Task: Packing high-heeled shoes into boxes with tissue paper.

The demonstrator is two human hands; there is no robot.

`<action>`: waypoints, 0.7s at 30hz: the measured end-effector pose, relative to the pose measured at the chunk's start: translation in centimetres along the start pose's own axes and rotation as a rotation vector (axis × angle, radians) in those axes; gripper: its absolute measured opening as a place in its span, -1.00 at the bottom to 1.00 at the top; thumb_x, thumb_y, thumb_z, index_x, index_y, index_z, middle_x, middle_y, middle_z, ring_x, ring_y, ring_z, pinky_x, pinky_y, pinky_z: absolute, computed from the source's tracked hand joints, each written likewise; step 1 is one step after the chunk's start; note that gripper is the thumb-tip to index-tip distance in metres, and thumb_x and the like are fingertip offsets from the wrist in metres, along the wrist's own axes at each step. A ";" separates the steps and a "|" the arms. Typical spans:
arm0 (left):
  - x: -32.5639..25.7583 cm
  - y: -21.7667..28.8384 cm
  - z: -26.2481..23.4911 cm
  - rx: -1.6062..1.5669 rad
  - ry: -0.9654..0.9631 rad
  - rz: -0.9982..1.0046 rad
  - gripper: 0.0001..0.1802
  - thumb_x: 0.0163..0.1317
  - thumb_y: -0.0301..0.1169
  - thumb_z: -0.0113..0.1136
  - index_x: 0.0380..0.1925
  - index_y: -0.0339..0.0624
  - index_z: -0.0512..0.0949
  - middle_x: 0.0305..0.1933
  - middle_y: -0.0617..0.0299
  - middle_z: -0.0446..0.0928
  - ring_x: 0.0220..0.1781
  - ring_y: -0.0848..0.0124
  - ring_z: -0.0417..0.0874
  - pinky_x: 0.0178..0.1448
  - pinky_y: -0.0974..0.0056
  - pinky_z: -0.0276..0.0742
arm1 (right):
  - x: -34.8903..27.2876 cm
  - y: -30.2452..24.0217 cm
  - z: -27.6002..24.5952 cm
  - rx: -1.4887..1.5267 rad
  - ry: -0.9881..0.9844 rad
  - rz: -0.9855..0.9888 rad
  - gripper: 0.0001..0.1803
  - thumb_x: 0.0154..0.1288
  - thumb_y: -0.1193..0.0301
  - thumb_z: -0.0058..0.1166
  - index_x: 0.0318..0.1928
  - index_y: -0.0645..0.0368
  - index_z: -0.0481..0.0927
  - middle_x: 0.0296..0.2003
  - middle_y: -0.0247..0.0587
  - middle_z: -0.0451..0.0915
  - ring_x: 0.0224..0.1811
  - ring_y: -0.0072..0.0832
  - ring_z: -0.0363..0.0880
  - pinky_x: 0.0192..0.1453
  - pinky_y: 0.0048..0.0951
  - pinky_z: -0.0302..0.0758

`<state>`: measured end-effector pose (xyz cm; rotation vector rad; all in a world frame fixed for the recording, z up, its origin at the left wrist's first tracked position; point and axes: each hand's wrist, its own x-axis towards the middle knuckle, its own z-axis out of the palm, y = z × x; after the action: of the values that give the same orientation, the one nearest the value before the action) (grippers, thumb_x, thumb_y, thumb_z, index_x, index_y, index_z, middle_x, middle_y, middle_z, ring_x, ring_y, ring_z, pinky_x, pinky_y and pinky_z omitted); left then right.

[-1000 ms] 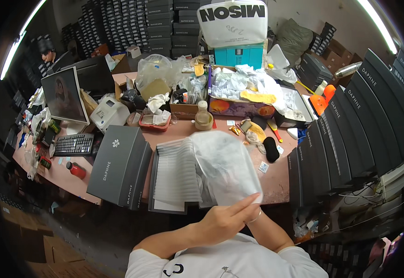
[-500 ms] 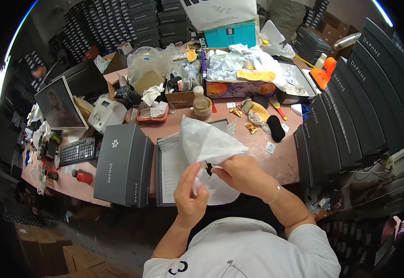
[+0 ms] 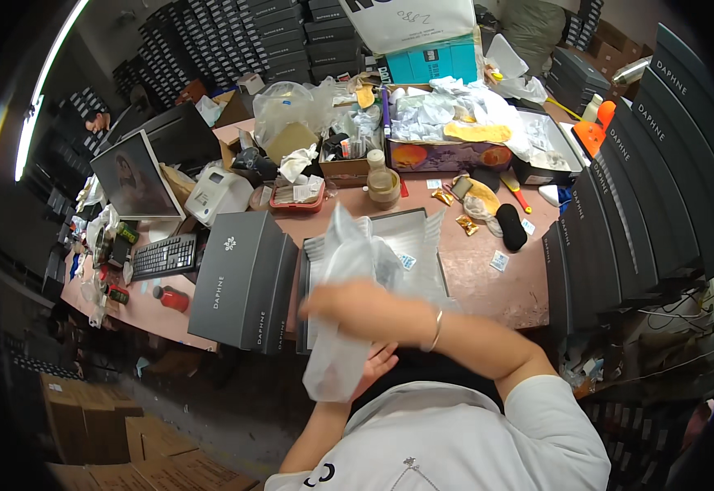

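Observation:
A white, slightly see-through cloth bag (image 3: pixel 334 360) hangs upright in front of me, its top end above the open shoe box and its lower end near my chest. My left hand (image 3: pixel 379 364) holds it from behind, palm up, with the fingertips showing at its right side. Across the bag's middle lies my right hand (image 3: pixel 361 311), smeared by motion, so its grip is unclear. Beneath, the open dark grey shoe box (image 3: pixel 302 295) is lined with white ribbed paper (image 3: pixel 432 245). A small white and blue packet (image 3: pixel 407 261) lies inside, beside something wrapped that I cannot make out.
Closed grey shoe boxes (image 3: pixel 234 282) stand left of the open box, and a tall stack of them (image 3: pixel 619 204) rises at the right. Behind are a jar (image 3: pixel 383 188), a red tray (image 3: pixel 298 204) and a carton of crumpled paper (image 3: pixel 447 155). A black oval pad (image 3: pixel 511 227) lies on the right.
My right hand has moved left across the bag. The bag has narrowed and its lower end now hangs left of my left hand. The wrapped contents and packet in the box have come into view.

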<state>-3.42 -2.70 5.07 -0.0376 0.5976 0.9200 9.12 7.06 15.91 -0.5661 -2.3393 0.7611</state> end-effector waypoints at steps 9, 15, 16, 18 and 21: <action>-2.6 8.7 -6.6 2.238 0.387 0.890 -0.52 0.29 -0.28 0.04 0.16 -0.28 0.36 0.10 0.09 0.47 0.07 0.29 0.52 0.09 0.22 0.49 | -15.4 7.2 6.0 1.358 -0.153 0.665 -0.43 0.30 0.22 0.15 0.26 0.17 0.36 0.29 -0.08 0.32 0.33 -0.27 0.30 0.35 -0.15 0.31; 2.2 12.4 2.6 1.193 0.163 0.584 -0.61 0.28 -0.37 0.08 0.05 -0.36 0.46 -0.07 0.16 0.54 -0.05 0.40 0.57 0.02 0.32 0.51 | -7.4 3.3 6.9 1.665 0.287 0.760 -0.26 0.35 0.08 0.07 0.37 0.11 0.09 0.24 -0.18 0.33 0.22 -0.35 0.42 0.22 -0.23 0.45; 2.8 12.0 3.7 1.154 0.205 0.635 -0.58 0.28 -0.38 0.09 0.10 -0.36 0.42 -0.02 0.17 0.51 0.01 0.41 0.53 0.08 0.33 0.47 | -7.0 3.8 7.1 1.677 0.274 0.751 -0.30 0.34 0.10 0.09 0.34 0.12 0.15 0.18 -0.21 0.39 0.17 -0.36 0.45 0.19 -0.24 0.48; 5.5 9.2 2.9 1.091 0.030 1.020 -0.42 0.34 -0.31 0.01 0.29 -0.36 0.21 0.26 0.05 0.33 0.31 0.32 0.34 0.36 0.27 0.22 | -6.7 5.5 7.8 1.677 0.250 0.747 -0.38 0.32 0.16 0.14 0.27 0.13 0.25 0.07 -0.25 0.49 0.08 -0.39 0.53 0.13 -0.27 0.53; 7.7 5.2 -1.3 1.603 0.170 1.078 -0.29 0.38 -0.22 -0.10 0.39 -0.38 -0.05 0.47 -0.11 -0.07 0.49 0.09 -0.09 0.48 0.06 -0.18 | -8.4 7.1 9.8 1.703 0.312 0.847 -0.50 0.29 0.23 0.19 0.17 0.12 0.41 -0.01 -0.25 0.56 0.00 -0.41 0.58 0.07 -0.31 0.57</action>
<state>-4.50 5.79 1.28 1.8026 1.4217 1.1928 10.20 4.00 1.57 -0.6712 -0.4624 2.3034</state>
